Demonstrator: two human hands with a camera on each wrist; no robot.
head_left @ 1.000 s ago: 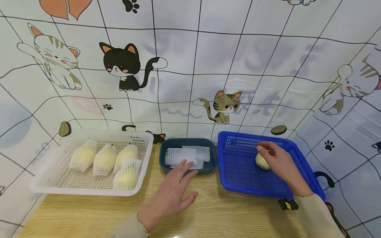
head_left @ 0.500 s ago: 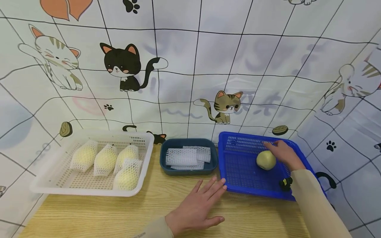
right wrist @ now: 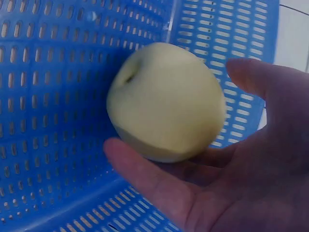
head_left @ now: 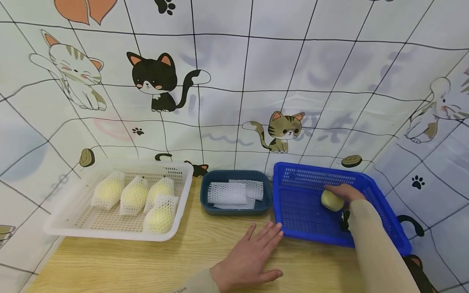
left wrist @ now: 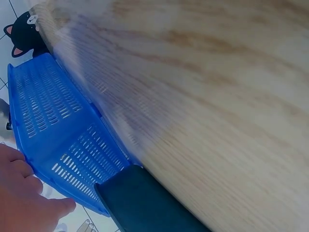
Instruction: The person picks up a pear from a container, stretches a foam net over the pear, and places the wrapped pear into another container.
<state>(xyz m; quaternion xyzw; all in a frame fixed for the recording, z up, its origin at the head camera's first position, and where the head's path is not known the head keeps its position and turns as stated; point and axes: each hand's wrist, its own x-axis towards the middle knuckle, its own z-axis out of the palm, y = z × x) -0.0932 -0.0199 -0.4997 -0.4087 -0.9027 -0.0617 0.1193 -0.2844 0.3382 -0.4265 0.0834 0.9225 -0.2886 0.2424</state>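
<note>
A pale yellow pear lies in the blue basket, its stem hollow facing the basket floor side in the right wrist view. My right hand curls round the pear from the right: fingers reach under and behind it, and the thumb is close to its other side. My left hand is spread, palm down, over the wooden table, with its fingertips right at the near left corner of the blue basket. In the left wrist view the fingers overlap the basket's rim.
A white basket at left holds several pears in white foam nets. Between the baskets stands a dark teal tray with several flat foam nets. A cat-patterned cloth rises behind the wooden table.
My left hand has moved from over the teal tray to the right, to the blue basket's corner. The right hand has drawn back from above the pear, then closed round its right side.
</note>
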